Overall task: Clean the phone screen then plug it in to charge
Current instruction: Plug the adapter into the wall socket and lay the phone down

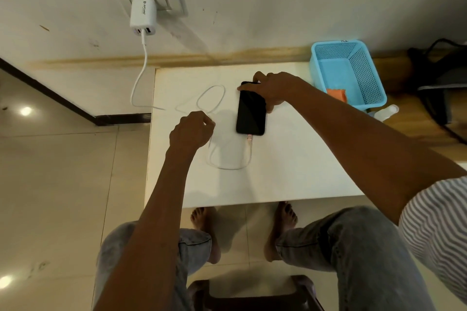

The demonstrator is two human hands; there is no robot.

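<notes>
Phone [251, 115] is flat on the white counter [290, 171], screen up and dark, cable [228, 166] plugged into its near end. My right hand [271, 91] grips the far end, fingers curled round the top edge. My left hand [190, 131] sits just left of it, fingers curled, looks like it's pinching the cable. Charger [143, 15] is in the wall socket. Blue basket [350, 73] with an orange cloth [337, 94] stands at the right.

Both forearms extend forward, bare. Left hand [190, 131]: knuckles up, fingers curled inward with thumb and fingertips drawn together; whether they pinch anything cannot be determined. Right hand [271, 89]: palm down, wrist angled leftward, fingers curled in a grip. Right upper arm carries a striped sleeve [437, 225].
</notes>
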